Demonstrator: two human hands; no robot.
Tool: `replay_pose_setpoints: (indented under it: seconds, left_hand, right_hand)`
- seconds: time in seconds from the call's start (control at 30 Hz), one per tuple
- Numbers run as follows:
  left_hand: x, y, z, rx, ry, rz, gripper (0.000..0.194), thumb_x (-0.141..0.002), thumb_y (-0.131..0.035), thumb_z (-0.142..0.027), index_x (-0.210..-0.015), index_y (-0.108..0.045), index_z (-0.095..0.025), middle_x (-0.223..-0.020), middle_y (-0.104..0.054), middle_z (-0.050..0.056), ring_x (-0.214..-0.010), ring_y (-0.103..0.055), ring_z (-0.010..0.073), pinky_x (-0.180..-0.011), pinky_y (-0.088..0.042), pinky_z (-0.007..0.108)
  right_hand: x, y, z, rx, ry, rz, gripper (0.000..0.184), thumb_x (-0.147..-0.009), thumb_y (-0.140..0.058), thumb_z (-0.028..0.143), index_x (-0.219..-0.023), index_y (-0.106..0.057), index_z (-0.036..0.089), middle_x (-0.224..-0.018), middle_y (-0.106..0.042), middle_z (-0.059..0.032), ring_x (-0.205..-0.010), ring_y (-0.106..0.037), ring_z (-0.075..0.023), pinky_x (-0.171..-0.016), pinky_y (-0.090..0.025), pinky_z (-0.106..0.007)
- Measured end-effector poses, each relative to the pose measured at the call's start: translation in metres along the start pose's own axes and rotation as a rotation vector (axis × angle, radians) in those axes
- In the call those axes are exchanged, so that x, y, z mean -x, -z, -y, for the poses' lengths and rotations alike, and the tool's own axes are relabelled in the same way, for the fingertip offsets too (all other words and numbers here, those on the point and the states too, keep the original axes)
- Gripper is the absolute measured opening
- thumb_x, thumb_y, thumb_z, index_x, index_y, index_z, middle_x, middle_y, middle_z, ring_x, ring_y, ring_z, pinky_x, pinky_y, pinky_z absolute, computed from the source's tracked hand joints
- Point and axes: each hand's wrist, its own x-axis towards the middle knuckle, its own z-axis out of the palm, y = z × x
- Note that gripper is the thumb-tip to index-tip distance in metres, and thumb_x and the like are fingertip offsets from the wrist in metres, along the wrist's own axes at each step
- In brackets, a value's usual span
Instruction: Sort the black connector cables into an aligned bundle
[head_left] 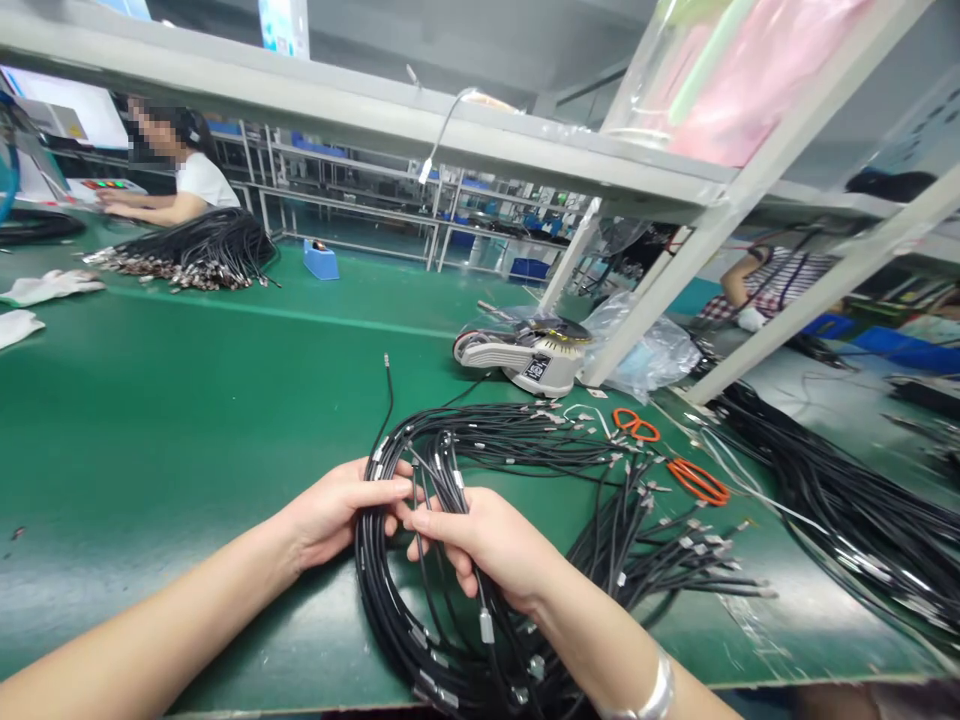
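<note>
A thick bundle of black cables (373,570) curves in a loop near the front edge of the green table. Metal connectors and small pale labels stud it. My left hand (349,510) is closed round the left side of the loop, thumb on top. Across from it, my right hand (480,545) grips several strands of the same cables, its thumb and fingertips meeting my left fingertips. Single strands run down between the two hands. The loose cable ends (690,550) fan out to the right, past my right forearm. What my hidden fingers press on I cannot make out.
A round tape dispenser (540,355) stands behind the cables. Orange-handled scissors (697,480) lie to the right. More black cables (832,480) are heaped at far right, another pile (202,245) at back left. White gloves (52,288) lie left. A shelf (375,115) crosses overhead; a person (199,180) sits behind.
</note>
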Motion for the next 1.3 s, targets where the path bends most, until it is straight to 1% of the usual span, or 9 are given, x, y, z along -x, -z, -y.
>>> replay_pose_setpoints:
  seconds: [0.1,0.27,0.43,0.57,0.77,0.93,1.03,1.13,1.3]
  left_hand:
    - [-0.001,-0.003,0.005,-0.042,-0.066,0.004,0.023,-0.067,-0.069,-0.017,-0.086,-0.058,-0.010,-0.066,-0.062,0.004,-0.048,-0.053,0.0069,-0.048,-0.044,0.017]
    - [-0.001,0.000,0.006,-0.064,-0.007,-0.058,0.030,-0.063,-0.070,-0.010,-0.090,-0.057,-0.011,-0.064,-0.061,0.002,-0.048,-0.053,0.0068,-0.047,-0.044,0.016]
    - [0.002,-0.001,0.002,-0.059,0.027,-0.068,0.030,-0.065,-0.066,-0.007,-0.093,-0.057,-0.011,-0.065,-0.062,0.003,-0.047,-0.054,0.0082,-0.046,-0.045,0.017]
    - [0.003,-0.001,0.001,-0.057,0.027,-0.050,0.028,-0.065,-0.065,-0.005,-0.092,-0.059,-0.010,-0.067,-0.062,0.003,-0.048,-0.054,0.0083,-0.047,-0.046,0.017]
    - [0.003,0.000,0.002,-0.064,0.036,-0.033,0.027,-0.064,-0.067,-0.008,-0.090,-0.060,-0.011,-0.067,-0.062,0.003,-0.049,-0.055,0.0086,-0.048,-0.047,0.017]
    - [0.004,-0.002,0.001,-0.040,0.034,-0.041,0.023,-0.063,-0.067,-0.007,-0.085,-0.061,-0.011,-0.065,-0.063,0.003,-0.048,-0.055,0.0092,-0.046,-0.046,0.018]
    - [0.003,-0.001,0.003,-0.020,0.025,-0.015,0.023,-0.064,-0.067,-0.006,-0.085,-0.061,-0.011,-0.066,-0.063,0.004,-0.048,-0.055,0.0094,-0.046,-0.047,0.019]
    - [0.001,-0.001,0.006,-0.002,0.000,0.001,0.023,-0.064,-0.067,-0.006,-0.086,-0.061,-0.011,-0.075,-0.066,0.007,-0.048,-0.053,0.0078,-0.047,-0.046,0.018]
    - [0.001,-0.003,0.007,0.020,-0.025,0.019,0.019,-0.066,-0.067,-0.010,-0.084,-0.061,-0.009,-0.076,-0.065,0.007,-0.048,-0.051,0.0051,-0.046,-0.044,0.015]
  right_hand:
    - [-0.005,-0.003,-0.003,0.041,-0.005,0.003,0.017,-0.075,-0.058,0.027,-0.077,-0.067,0.012,-0.064,-0.062,0.0005,-0.031,-0.036,-0.0007,-0.027,-0.031,-0.012]
    - [0.001,0.010,0.011,0.074,-0.023,-0.078,0.020,-0.075,-0.059,0.027,-0.063,-0.062,0.011,-0.042,-0.048,0.0061,-0.028,-0.038,-0.0021,-0.027,-0.030,-0.012]
    - [0.018,0.032,0.030,0.001,0.030,-0.091,0.014,-0.079,-0.057,0.024,-0.078,-0.064,0.011,-0.056,-0.058,0.0035,-0.031,-0.044,-0.0013,-0.027,-0.032,-0.011]
    - [0.026,0.041,0.038,-0.010,0.016,-0.085,0.014,-0.079,-0.057,0.021,-0.079,-0.065,0.009,-0.055,-0.060,0.0019,-0.031,-0.045,-0.0011,-0.027,-0.031,-0.010]
    - [0.028,0.052,0.047,-0.080,0.003,-0.110,0.013,-0.079,-0.056,0.015,-0.081,-0.065,0.007,-0.067,-0.068,-0.0078,-0.046,-0.061,-0.0079,-0.026,-0.027,-0.008]
    - [0.032,0.059,0.055,-0.102,0.006,-0.133,0.012,-0.074,-0.057,0.006,-0.083,-0.065,0.009,-0.073,-0.069,-0.0079,-0.050,-0.063,-0.0092,-0.026,-0.026,-0.008]
    - [0.030,0.056,0.055,-0.098,-0.010,-0.120,0.015,-0.075,-0.055,0.007,-0.087,-0.065,0.009,-0.082,-0.070,-0.0109,-0.061,-0.067,-0.0141,-0.026,-0.025,-0.008]
    - [0.021,0.043,0.047,-0.103,-0.059,-0.066,0.018,-0.076,-0.054,0.008,-0.092,-0.063,0.008,-0.093,-0.068,-0.0152,-0.074,-0.068,-0.0201,-0.027,-0.025,-0.008]
    - [0.006,0.023,0.032,-0.090,-0.060,-0.010,0.022,-0.078,-0.053,0.011,-0.098,-0.060,0.007,-0.102,-0.064,-0.0180,-0.071,-0.068,-0.0191,-0.028,-0.025,-0.009]
